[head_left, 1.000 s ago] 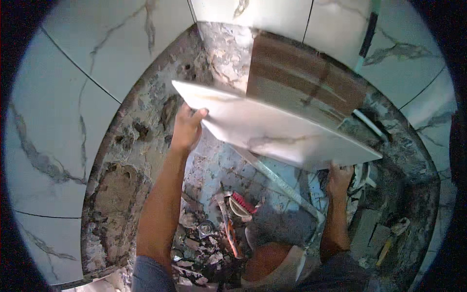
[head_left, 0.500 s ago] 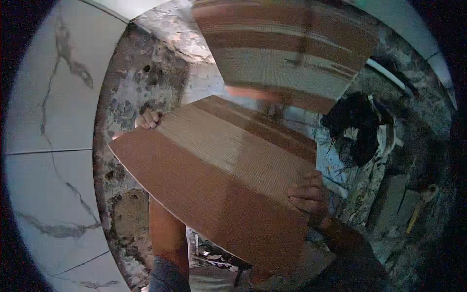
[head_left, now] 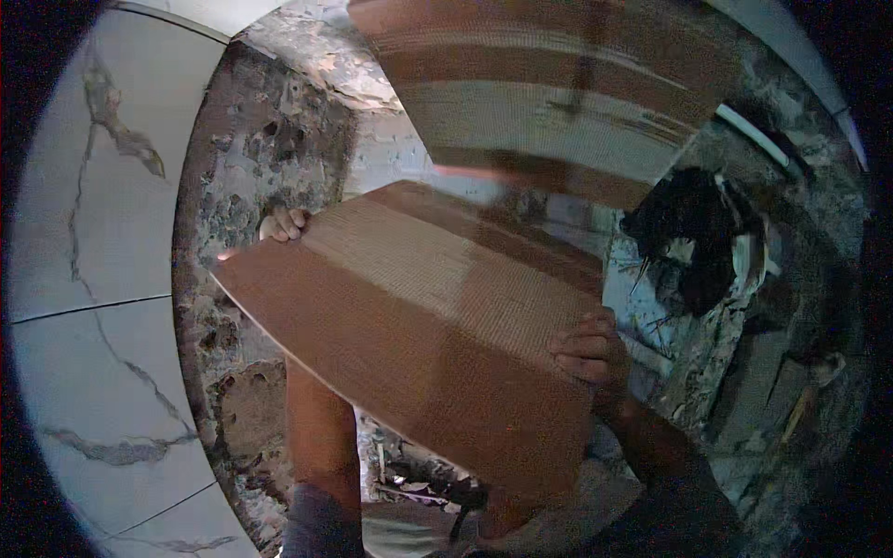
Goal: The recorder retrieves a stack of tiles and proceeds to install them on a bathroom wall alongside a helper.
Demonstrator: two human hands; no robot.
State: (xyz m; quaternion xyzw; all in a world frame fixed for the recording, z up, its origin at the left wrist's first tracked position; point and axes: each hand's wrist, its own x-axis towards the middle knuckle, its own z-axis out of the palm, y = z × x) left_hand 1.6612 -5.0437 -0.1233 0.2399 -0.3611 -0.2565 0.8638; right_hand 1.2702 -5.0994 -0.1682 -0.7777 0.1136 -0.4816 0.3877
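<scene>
Big wall tile (head_left: 400,307): it is up in front of me, tilted, between my two hands, with its back facing me. The back is brown with a pale band across it, and it has tiny ridges. Its other face is hidden.
My left hand (head_left: 283,224): bent round the far left edge, with the fingers showing on the back. It is closed just as far as the tile is thick.
My right hand (head_left: 588,349): holding the right edge, fingers lying on the back. I cannot see the thumb.
Weight: I think it is heavy, because it is wide and hard, so it needs two hands.
Stiffness: it looks stiff like a plate and should not bend at all.
Slipping: the ridges should help my fingers grip. The hidden face may be smoother.
Breaking: I guess the thin edges and corners can chip, and a drop could crack it.
Good holding spots: the two side edges, far apart, fingers flat, away from the sharp corners.
Past it: another tile (head_left: 549,102) with a stripy brown back.
Right side: a black tangled bundle (head_left: 688,242) and a white pipe (head_left: 753,135).
Left side: a rough bare wall (head_left: 270,139) next to white veined tiles (head_left: 121,214).
</scene>
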